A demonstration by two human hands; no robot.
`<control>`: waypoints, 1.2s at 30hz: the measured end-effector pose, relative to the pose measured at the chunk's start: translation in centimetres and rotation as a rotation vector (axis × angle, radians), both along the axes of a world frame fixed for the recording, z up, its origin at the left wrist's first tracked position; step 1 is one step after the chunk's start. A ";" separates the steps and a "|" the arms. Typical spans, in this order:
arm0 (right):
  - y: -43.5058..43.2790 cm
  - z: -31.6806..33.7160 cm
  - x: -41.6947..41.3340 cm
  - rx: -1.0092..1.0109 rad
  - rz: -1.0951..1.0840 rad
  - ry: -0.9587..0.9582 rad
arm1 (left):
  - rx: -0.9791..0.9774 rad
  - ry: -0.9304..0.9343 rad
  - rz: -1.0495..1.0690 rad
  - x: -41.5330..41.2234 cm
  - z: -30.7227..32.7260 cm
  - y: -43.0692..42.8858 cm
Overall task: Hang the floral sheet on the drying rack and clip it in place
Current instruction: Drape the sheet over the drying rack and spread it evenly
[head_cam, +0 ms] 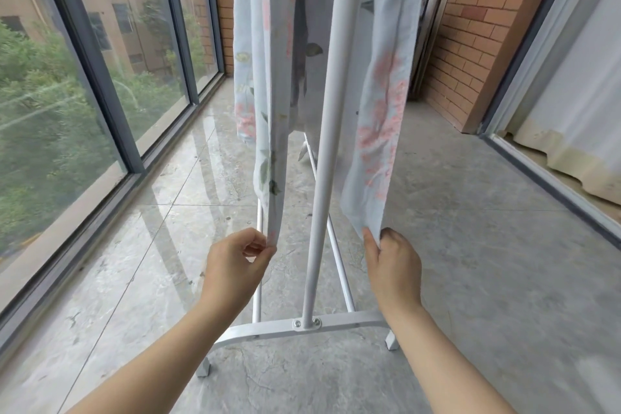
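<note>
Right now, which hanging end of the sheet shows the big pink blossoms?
The right end, pinched by the right hand, right of the white pole; the left end, in the left hand, shows mainly green leaves.

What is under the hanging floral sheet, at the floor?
Under the floral sheet run the lower rails of the drying rack, over the floor. The left hand and the right hand pinch its bottom corners. The cloth hides the rails' far end; no clips show.
</note>
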State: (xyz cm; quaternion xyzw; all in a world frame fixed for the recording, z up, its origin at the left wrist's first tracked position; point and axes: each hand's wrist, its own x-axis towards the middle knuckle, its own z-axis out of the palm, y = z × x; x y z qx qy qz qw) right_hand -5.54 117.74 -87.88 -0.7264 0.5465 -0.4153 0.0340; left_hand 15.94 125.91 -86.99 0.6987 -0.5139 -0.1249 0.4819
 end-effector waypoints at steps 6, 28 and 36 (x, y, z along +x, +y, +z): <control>-0.4 0.1 2.5 -0.006 0.035 -0.022 | 0.096 0.068 -0.008 0.3 0.2 -1.8; 6.8 -1.4 0.2 0.025 0.288 -0.174 | 0.124 0.302 -0.175 -3.5 0.6 4.2; 8.6 -0.3 -0.4 0.216 0.400 -0.293 | 0.105 0.472 -0.265 -4.8 1.8 5.4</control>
